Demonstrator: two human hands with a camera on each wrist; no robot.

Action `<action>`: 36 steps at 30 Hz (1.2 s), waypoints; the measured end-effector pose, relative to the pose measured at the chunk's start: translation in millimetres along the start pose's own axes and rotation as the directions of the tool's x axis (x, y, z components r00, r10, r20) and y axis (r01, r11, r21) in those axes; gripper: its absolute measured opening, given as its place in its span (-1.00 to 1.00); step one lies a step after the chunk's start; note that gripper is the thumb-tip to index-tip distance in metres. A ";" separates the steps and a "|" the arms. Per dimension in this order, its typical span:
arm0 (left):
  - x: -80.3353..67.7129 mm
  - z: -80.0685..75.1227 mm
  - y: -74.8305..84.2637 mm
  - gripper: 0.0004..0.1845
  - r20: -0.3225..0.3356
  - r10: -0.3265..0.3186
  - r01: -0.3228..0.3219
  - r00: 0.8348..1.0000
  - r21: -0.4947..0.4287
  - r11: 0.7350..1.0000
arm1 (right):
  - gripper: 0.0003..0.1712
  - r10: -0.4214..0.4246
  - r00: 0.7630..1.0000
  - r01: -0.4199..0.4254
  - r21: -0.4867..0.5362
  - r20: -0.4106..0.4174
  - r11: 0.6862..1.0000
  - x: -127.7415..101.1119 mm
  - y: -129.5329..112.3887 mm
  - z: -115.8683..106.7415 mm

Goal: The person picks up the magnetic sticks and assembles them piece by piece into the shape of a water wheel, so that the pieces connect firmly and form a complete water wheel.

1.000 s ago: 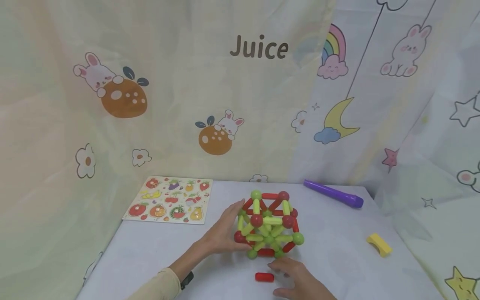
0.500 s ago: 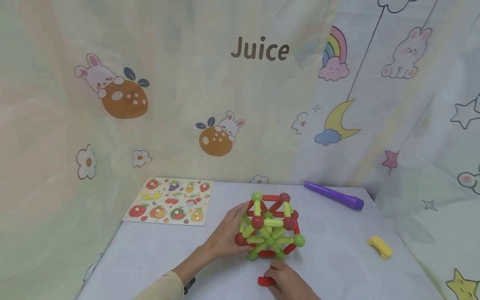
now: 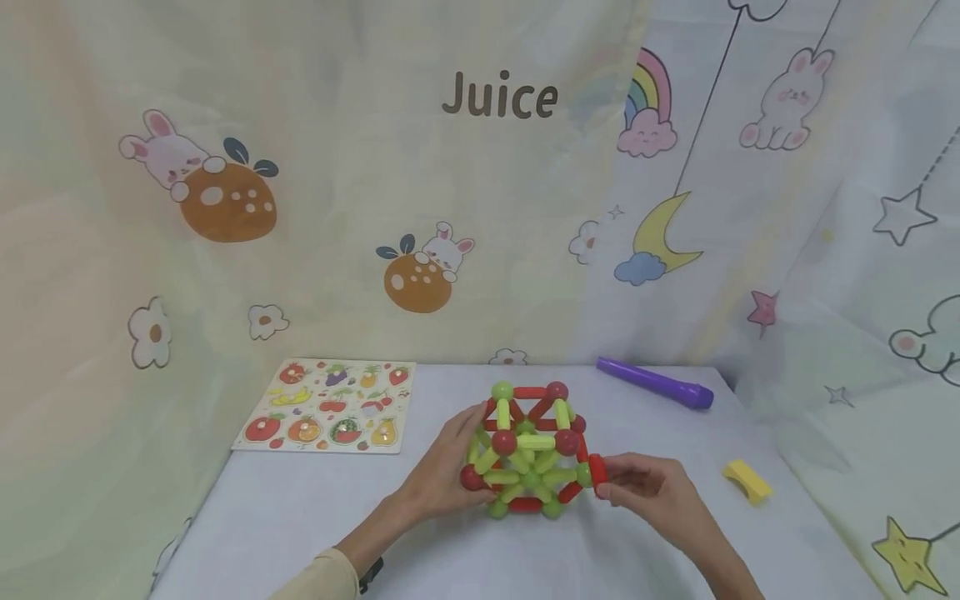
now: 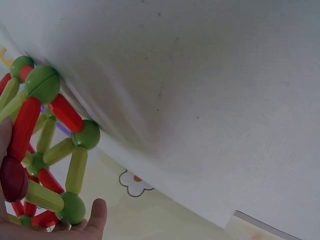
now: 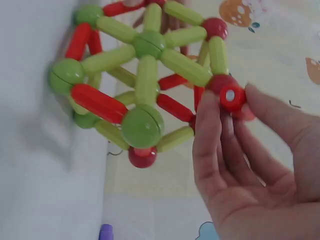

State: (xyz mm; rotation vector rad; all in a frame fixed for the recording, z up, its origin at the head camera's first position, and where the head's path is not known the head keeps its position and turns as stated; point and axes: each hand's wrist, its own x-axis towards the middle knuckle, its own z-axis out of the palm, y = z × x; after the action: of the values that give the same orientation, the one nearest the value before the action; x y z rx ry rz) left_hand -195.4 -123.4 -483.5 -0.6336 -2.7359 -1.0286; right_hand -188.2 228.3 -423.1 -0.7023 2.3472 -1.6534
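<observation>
A cage-like model of magnetic rods and balls (image 3: 531, 479), red and green, stands on the table in the head view. My left hand (image 3: 442, 471) holds it by its left side, thumb in front near a dark red ball (image 3: 472, 477). On the other side, my right hand (image 3: 652, 492) pinches a loose red magnetic rod (image 3: 597, 474) between thumb and fingertips, right beside the model's green ball (image 3: 584, 474). The right wrist view shows that rod end-on, with a silvery metal tip (image 5: 230, 95). In the left wrist view, the fingers (image 4: 98, 215) reach around the model's edge.
At the back left lies a fruit puzzle board (image 3: 322, 408). A purple toy microphone (image 3: 656, 383) lies at the back right, and a yellow arched block (image 3: 747, 482) sits near the right edge. A printed curtain (image 3: 337, 167) hangs behind the white table (image 3: 420, 558).
My right hand has taken the red rod from the table in front and brought it up and right to the model's right side. The left hand has kept its hold.
</observation>
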 end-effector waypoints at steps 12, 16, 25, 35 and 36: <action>0.5 0.3 -1.4 0.39 0.012 -0.012 0.012 1.000 0.004 1.000 | -0.67 -0.175 0.982 0.154 -0.236 -0.071 0.959 32.0 12.7 -1.6; 0.8 0.4 -1.3 0.39 0.011 -0.009 0.009 1.000 0.003 1.000 | -0.66 -0.149 0.984 0.116 -0.287 -0.096 0.951 36.0 15.9 1.0; 1.4 0.7 -1.8 0.40 -0.006 0.007 -0.007 1.000 -0.008 1.000 | -0.67 -0.208 0.977 0.176 -0.370 -0.047 0.912 40.4 14.6 0.1; 1.6 0.4 -1.5 0.40 -0.007 0.001 -0.002 1.000 -0.003 1.000 | -0.66 -0.222 0.975 0.204 -0.462 0.016 0.863 41.5 6.3 0.3; 1.5 0.2 -1.5 0.40 -0.006 -0.001 0.001 1.000 -0.003 1.000 | -0.66 -0.222 0.975 0.204 -0.469 0.018 0.859 41.8 6.0 0.7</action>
State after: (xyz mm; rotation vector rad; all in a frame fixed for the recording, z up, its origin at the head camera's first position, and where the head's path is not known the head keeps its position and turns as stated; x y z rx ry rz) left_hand -197.5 -123.8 -484.1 -0.6290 -2.7302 -1.0338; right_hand -226.0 209.4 -424.0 -1.0589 2.8183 -1.1659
